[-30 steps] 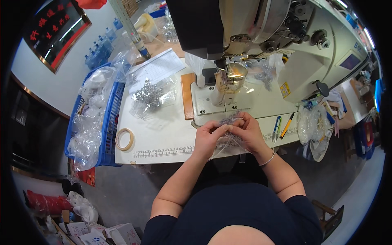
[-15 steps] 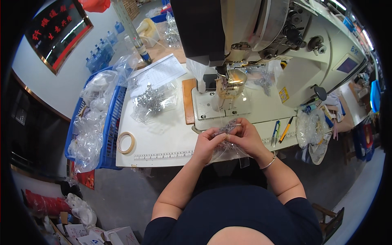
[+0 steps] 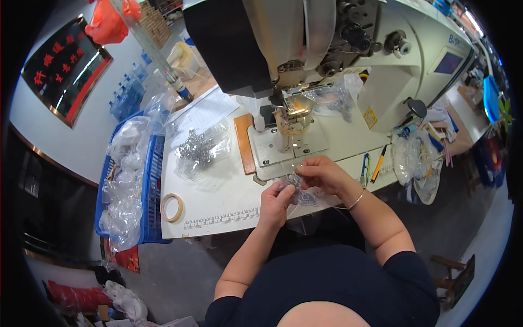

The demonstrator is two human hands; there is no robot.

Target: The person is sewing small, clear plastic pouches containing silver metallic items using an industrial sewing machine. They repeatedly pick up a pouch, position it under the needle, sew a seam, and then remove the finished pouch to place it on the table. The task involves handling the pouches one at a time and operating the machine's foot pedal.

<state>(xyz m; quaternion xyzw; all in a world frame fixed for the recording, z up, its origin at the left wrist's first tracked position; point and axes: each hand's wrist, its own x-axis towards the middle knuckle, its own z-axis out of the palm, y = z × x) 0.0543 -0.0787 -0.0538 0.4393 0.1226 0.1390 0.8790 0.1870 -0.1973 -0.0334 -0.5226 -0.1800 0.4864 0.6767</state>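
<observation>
At the front edge of the sewing machine table, my left hand [image 3: 275, 203] pinches a clear plastic piece with silvery-grey decoration [image 3: 303, 197]. My right hand [image 3: 326, 175] is closed at the upper side of the same piece, thumb and fingertips together; whether it grips the piece itself or a thread is too small to tell. Just beyond my hands stands the sewing machine [image 3: 297, 117], its needle area over a metal plate. A pile of similar silvery pieces on clear film [image 3: 199, 150] lies on the table to the left.
Left on the table are a tape roll [image 3: 172, 207] and paper sheets [image 3: 204, 111]; a printed ruler runs along the front edge. A blue basket [image 3: 154, 185] of plastic bags stands beside the table. Small snips [image 3: 365, 168], an orange pen [image 3: 378, 164] and plastic bags [image 3: 417, 163] lie right.
The whole view has shifted and tilted. My right hand has come up and away from my left, and the decorated piece now hangs more below my fingers.
</observation>
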